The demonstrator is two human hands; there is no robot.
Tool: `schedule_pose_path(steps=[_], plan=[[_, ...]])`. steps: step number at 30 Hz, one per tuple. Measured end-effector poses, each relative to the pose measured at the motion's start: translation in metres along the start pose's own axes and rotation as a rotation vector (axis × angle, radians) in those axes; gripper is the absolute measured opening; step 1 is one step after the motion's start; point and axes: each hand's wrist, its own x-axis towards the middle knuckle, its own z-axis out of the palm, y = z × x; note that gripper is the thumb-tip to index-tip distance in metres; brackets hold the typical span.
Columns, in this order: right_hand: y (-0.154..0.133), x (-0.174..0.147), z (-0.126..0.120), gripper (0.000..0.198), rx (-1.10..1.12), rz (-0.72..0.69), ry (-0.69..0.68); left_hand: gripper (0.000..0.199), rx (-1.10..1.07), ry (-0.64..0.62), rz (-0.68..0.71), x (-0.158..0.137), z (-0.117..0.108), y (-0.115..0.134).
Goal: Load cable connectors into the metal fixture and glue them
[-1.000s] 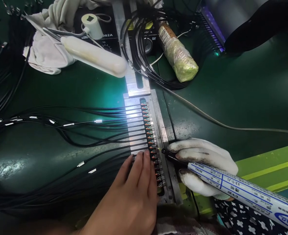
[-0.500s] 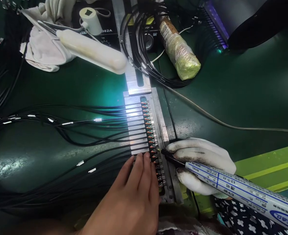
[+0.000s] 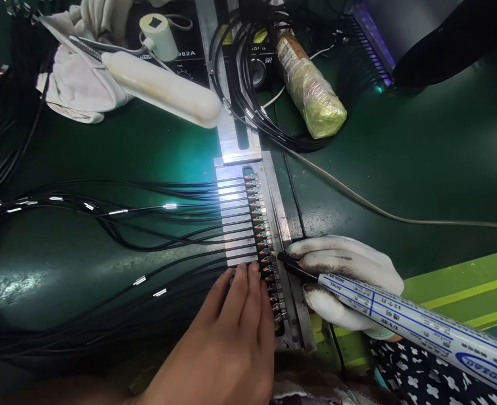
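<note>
My left hand (image 3: 235, 326) is bare and lies flat, fingers stretched out, over the lower part of a metal fixture (image 3: 236, 239). Its fingertips rest on the black cables (image 3: 197, 211), beside a row of small connectors (image 3: 263, 233) with orange wires and metal ends. In a soiled white glove, my right hand (image 3: 352, 275) is closed around a white-and-blue tube of UV glue (image 3: 412, 320). The tube slants down from the right, its black nozzle pointing left at the connectors near the middle of the row. Whether the tip touches one is too small to tell.
A white rounded handle (image 3: 164, 90) lies above the fixture beside crumpled white gloves (image 3: 85, 84). Behind are coiled black cables (image 3: 242, 84), a plastic-wrapped bundle (image 3: 311, 93) and a black control box (image 3: 195, 64). Yellow-green strips (image 3: 463, 287) lie at the right.
My right hand and the glue tube have shifted very slightly left and up. My left hand stays in place on the fixture.
</note>
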Motion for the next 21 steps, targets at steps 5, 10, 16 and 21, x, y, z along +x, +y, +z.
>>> schedule_pose_path(steps=[5, 10, 16, 21], plan=[[-0.002, 0.002, 0.0, 0.021, -0.026, -0.015, 0.015, 0.043, 0.005, 0.019, -0.018, -0.004, 0.004, 0.005], [-0.008, -0.003, -0.003, 0.024, -0.009, -0.034, 0.091, 0.039, 0.017, 0.037, 0.002, -0.008, 0.005, 0.01], [-0.015, -0.011, 0.0, 0.022, -0.041, -0.05, 0.065, 0.038, 0.005, 0.0, -0.002, -0.009, 0.002, 0.011], [-0.01, -0.013, 0.006, 0.022, -0.076, -0.055, 0.078, 0.039, -0.023, -0.018, 0.0, -0.008, -0.002, 0.01]])
